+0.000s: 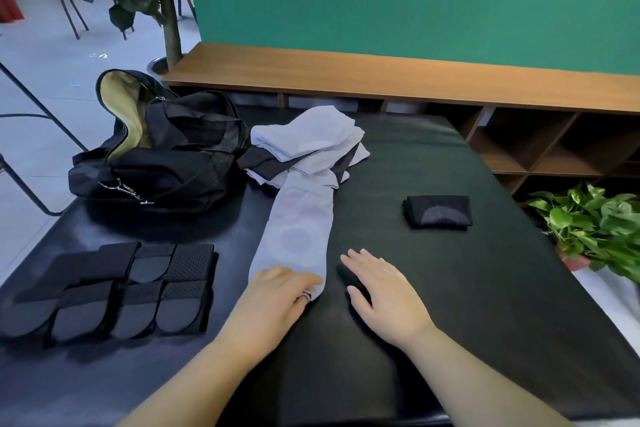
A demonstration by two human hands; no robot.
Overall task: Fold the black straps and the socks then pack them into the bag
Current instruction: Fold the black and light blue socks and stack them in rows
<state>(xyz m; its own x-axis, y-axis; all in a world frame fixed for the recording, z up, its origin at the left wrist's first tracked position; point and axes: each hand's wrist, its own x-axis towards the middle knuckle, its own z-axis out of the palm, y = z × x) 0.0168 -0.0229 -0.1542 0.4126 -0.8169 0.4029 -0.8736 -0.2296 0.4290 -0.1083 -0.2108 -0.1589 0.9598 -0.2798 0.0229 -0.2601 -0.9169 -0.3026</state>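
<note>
Grey sock [294, 229] pinched by left hand [277, 298], right hand [381, 291] flat, 1 bag [166, 156]

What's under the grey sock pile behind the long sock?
A black piece shows from beneath the grey sock pile, at its left and right edges. The rest of it, and whether more lies under there, is covered. The long sock runs off the pile's front.

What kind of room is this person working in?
Probably an office or studio corner set up for recording, not a home. A black padded table stands before a green partition and wooden cubby shelves, with metal chair legs and potted plants on a pale floor.
</note>
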